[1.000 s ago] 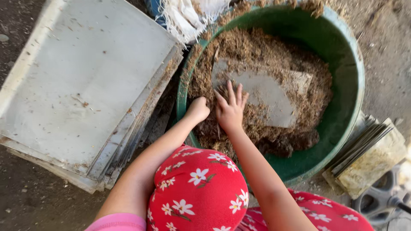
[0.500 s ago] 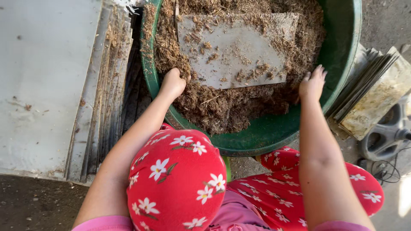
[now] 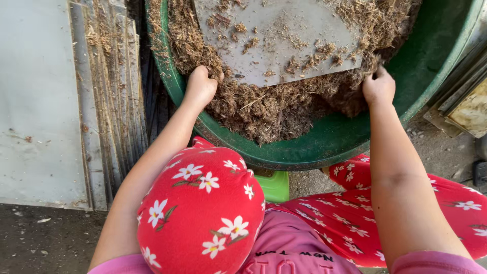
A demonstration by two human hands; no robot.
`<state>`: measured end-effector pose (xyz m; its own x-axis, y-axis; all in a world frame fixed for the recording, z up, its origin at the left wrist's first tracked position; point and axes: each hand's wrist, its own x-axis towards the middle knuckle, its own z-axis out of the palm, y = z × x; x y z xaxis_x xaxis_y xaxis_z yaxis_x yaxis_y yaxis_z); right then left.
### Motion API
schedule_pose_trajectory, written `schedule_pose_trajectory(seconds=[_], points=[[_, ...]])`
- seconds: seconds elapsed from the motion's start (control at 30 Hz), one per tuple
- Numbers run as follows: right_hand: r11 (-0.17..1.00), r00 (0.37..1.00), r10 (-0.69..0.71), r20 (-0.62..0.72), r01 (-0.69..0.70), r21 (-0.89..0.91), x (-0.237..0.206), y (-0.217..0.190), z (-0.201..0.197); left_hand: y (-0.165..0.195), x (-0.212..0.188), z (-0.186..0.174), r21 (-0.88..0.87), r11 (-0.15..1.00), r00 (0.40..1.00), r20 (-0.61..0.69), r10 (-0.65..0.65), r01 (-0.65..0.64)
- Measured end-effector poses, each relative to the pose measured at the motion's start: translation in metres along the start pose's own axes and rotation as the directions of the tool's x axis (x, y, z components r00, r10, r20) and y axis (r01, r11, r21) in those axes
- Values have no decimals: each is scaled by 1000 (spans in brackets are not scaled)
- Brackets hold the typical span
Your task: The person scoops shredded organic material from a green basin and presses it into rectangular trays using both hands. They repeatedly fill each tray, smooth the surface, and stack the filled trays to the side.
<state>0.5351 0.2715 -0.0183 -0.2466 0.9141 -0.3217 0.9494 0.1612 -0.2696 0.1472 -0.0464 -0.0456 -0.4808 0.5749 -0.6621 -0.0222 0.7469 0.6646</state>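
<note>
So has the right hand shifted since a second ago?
Yes. The right hand went from mid-tub beside the left hand out to the green tub's right side.

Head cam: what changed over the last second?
Both hands spread apart from the tub's middle: left hand to the grey sheet's near-left corner, right hand to its near-right, both now clenched in the brown fibre. Green tub and stacked sheets unchanged.
</note>
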Motion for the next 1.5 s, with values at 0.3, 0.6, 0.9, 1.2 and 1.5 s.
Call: schedule_pose_trajectory(seconds=[0.3, 0.6, 0.9, 1.2, 1.5], points=[[958, 858, 156, 489, -252, 136, -54, 0, 39, -6, 9, 4, 11, 996, 996, -41, 85, -85], [965, 904, -151, 401, 223, -140, -125, -40, 59, -2, 20, 8, -10, 984, 979, -108, 173, -175], [725, 858, -104, 503, -281, 629, -120, -85, 17, 7, 22, 5, 19, 985, 978, -120, 173, -172], [797, 906, -391, -162, 421, 433, -33, -183, -15, 17, 15, 4, -10, 996, 996, -38, 85, -86], [832, 837, -546, -19, 540, -124, -71, -314, 60, 2, 19, 11, 42, 998, 999, -27, 39, -38]])
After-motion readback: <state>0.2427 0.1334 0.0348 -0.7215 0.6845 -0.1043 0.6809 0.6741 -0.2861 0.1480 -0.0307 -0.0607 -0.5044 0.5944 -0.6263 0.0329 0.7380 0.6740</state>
